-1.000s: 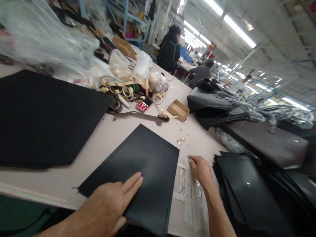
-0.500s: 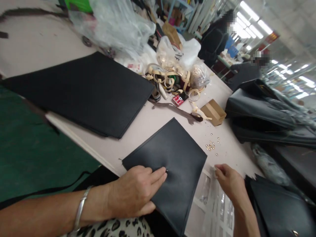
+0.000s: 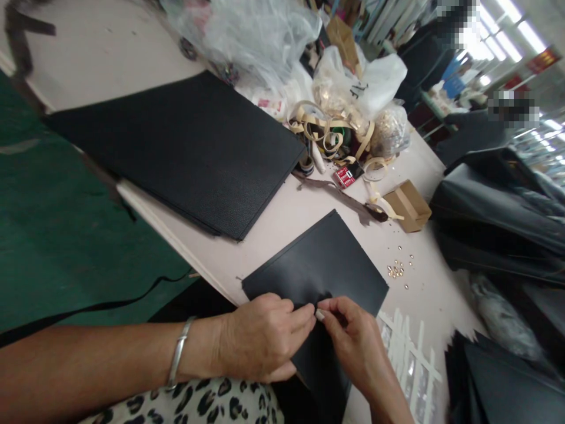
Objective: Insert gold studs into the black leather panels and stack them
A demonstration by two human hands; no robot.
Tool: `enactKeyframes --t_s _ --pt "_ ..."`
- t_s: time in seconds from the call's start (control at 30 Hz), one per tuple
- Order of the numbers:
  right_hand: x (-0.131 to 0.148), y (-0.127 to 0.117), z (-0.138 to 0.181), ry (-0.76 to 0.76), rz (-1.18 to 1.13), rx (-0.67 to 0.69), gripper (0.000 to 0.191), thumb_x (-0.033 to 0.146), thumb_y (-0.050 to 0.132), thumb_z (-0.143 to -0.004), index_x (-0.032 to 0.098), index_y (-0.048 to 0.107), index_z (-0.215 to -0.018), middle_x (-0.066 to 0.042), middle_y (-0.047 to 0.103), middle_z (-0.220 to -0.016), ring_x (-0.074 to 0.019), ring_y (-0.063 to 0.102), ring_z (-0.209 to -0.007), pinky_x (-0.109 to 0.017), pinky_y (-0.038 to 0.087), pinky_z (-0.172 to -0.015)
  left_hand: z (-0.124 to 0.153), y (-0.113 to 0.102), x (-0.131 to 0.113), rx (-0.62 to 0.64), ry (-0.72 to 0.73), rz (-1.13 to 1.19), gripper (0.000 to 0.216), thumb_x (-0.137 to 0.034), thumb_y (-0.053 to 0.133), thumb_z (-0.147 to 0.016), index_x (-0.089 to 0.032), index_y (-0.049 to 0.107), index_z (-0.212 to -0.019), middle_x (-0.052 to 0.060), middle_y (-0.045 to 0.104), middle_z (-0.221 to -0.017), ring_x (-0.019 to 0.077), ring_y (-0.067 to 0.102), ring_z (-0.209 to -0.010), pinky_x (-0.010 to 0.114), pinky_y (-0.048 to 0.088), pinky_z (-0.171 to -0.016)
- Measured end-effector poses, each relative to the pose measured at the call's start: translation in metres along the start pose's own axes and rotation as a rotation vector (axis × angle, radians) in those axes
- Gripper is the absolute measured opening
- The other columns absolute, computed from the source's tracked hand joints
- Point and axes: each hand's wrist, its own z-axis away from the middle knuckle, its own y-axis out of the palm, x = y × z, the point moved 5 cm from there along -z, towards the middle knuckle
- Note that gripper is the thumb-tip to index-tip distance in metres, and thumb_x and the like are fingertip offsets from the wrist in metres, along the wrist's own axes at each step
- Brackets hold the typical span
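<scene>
A black leather-look panel (image 3: 309,259) lies across the table's front edge, its near end over my lap. My left hand (image 3: 269,335) grips it, fingers pressed together on top and reaching to its middle; the thumb is partly hidden. Against those fingertips, my right hand (image 3: 353,335) pinches a small whitish piece (image 3: 320,315), apparently tape, over the panel. Whatever sits beneath the fingertips is covered. To the right of the panel, white tape strips (image 3: 417,365) lie in a grid over clear plastic. Several small gold metal parts (image 3: 396,270) are scattered just beyond.
A larger black panel stack (image 3: 185,153) is at the left. Behind are plastic bags (image 3: 260,47), cream tape rolls (image 3: 333,138), a red box (image 3: 343,176) and a cardboard box (image 3: 408,206). Black pieces (image 3: 507,377) stand close on the right. Two people are in the background.
My right hand has moved left from the white strips to the panel's middle, meeting my left fingertips. The left hand stays on the panel. The view has shifted slightly.
</scene>
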Motion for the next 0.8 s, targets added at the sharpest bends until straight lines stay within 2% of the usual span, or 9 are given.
enactKeyframes --t_s 0.13,0.23,0.4,0.63,0.73,0.77,0.8 --pt "0.002 0.000 -0.002 0.005 0.015 0.031 0.017 0.033 0.059 -0.090 0.023 0.072 -0.086 -0.001 0.071 -0.081 -0.0176 0.064 -0.075 -0.027 0.043 -0.068 -0.001 0.000 0.001 -0.004 -0.015 0.008 0.060 -0.048 0.065 -0.082 -0.006 0.060 -0.125 0.015 0.067 -0.123 0.0221 0.059 -0.074 0.038 0.043 -0.055" --pt "0.003 -0.001 -0.006 0.062 0.014 0.072 0.018 0.034 0.060 -0.088 0.023 0.073 -0.085 -0.002 0.071 -0.080 -0.0180 0.063 -0.073 -0.028 0.043 -0.068 -0.001 -0.001 0.001 -0.016 -0.010 0.001 0.060 -0.049 0.063 -0.083 -0.006 0.060 -0.125 0.014 0.067 -0.124 0.0216 0.058 -0.073 0.038 0.042 -0.053" --pt "0.001 0.000 -0.020 0.177 0.001 0.206 0.013 0.031 0.060 -0.083 0.022 0.067 -0.076 0.001 0.063 -0.062 -0.0153 0.056 -0.058 -0.027 0.039 -0.055 0.001 -0.002 0.000 -0.006 0.005 0.025 0.055 -0.046 0.058 -0.088 -0.007 0.059 -0.127 0.012 0.065 -0.128 0.0209 0.057 -0.074 0.038 0.043 -0.054" --pt "0.003 -0.002 -0.038 0.221 0.019 0.266 0.006 0.021 0.067 -0.074 0.021 0.064 -0.069 0.002 0.060 -0.053 -0.0127 0.055 -0.049 -0.023 0.033 -0.045 0.001 -0.003 0.004 0.015 0.006 0.030 0.054 -0.044 0.059 -0.089 -0.007 0.059 -0.128 0.011 0.066 -0.128 0.0215 0.059 -0.077 0.037 0.046 -0.058" --pt "0.003 -0.005 -0.048 0.224 -0.036 0.401 0.008 0.024 0.072 -0.073 0.019 0.066 -0.073 0.002 0.063 -0.057 -0.0132 0.058 -0.052 -0.022 0.038 -0.047 0.003 -0.001 0.004 -0.001 0.007 0.074 0.049 -0.041 0.060 -0.089 -0.013 0.061 -0.129 0.008 0.067 -0.129 0.0205 0.063 -0.081 0.036 0.048 -0.067" --pt "0.002 -0.011 -0.054 0.201 -0.058 0.374 0.012 0.029 0.074 -0.074 0.019 0.068 -0.078 0.001 0.066 -0.062 -0.0143 0.061 -0.057 -0.023 0.042 -0.050 0.006 0.001 0.004 -0.021 -0.007 0.091 0.047 -0.038 0.060 -0.088 -0.015 0.062 -0.129 0.006 0.068 -0.129 0.0204 0.064 -0.084 0.035 0.048 -0.071" --pt "0.000 -0.022 -0.062 0.168 -0.049 0.275 0.017 0.034 0.074 -0.077 0.019 0.069 -0.084 -0.001 0.069 -0.071 -0.0161 0.065 -0.065 -0.025 0.046 -0.057 0.009 0.004 0.005 -0.049 -0.022 0.103 0.045 -0.034 0.059 -0.088 -0.017 0.062 -0.129 0.005 0.068 -0.130 0.0207 0.066 -0.087 0.035 0.048 -0.076"
